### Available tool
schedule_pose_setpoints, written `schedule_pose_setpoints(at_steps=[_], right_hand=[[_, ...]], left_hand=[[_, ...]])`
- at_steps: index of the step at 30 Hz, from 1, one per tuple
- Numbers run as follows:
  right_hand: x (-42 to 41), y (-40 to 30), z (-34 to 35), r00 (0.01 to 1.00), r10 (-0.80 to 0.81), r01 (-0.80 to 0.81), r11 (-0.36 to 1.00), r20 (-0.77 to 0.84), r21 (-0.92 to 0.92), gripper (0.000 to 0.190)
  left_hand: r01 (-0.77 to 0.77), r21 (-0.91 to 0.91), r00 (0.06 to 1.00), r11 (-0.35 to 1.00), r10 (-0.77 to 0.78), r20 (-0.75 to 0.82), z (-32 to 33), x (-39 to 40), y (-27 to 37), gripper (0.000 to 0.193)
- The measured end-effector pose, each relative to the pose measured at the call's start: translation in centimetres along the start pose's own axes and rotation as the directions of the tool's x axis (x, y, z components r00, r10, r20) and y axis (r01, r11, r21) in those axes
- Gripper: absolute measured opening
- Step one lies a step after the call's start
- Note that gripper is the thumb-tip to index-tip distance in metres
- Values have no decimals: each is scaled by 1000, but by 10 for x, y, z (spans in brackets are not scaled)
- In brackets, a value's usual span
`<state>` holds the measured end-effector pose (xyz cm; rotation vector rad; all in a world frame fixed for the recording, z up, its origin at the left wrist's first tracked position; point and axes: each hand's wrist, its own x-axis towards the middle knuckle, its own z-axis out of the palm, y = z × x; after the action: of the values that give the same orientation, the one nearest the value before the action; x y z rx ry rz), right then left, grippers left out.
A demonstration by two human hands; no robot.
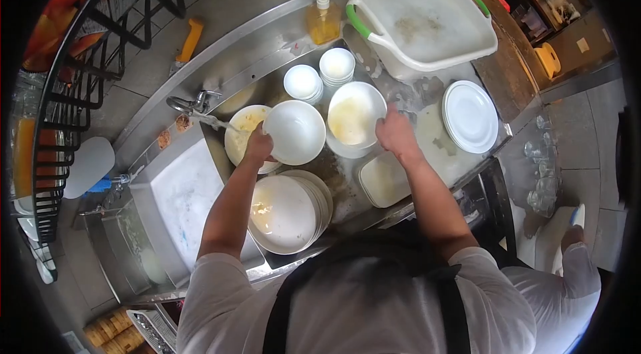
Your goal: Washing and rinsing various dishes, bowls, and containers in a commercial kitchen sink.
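Note:
My left hand [259, 145] grips the left rim of a white bowl [295, 132] and holds it above the sink. With my right hand [398, 129] I hold the right rim of a second white bowl [355, 116], tilted and smeared with yellowish residue. Beneath it sits another pale dish. Water runs from the faucet [200, 104] into a white bowl [243, 136] holding yellow food bits, partly hidden by my left hand. Stacked small white bowls [303, 81] stand behind the held bowls. Closer to my body leans a stack of large white plates [285, 214].
A white basin [383, 48] with green handles holds cloudy water, beside a soap pump bottle [324, 21]. White oval plates [470, 116] and rectangular dishes [383, 181] lie rightward. A foam-filled sink [185, 194] is at left. Another person [556, 294] stands at right near glasses [543, 179].

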<state>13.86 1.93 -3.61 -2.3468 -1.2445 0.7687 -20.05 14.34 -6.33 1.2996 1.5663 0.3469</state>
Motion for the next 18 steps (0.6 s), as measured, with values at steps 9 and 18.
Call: schedule_pose_setpoints(at_steps=[9, 18], right_hand=[[-35, -86, -60, 883, -459, 361, 799, -100, -480, 54], [-6, -22, -37, 842, -456, 401, 887, -288, -230, 50]], left_hand=[[158, -210, 828, 965, -13, 561, 95, 52, -6, 63], [389, -325, 810, 862, -152, 567, 146, 91, -49, 48]])
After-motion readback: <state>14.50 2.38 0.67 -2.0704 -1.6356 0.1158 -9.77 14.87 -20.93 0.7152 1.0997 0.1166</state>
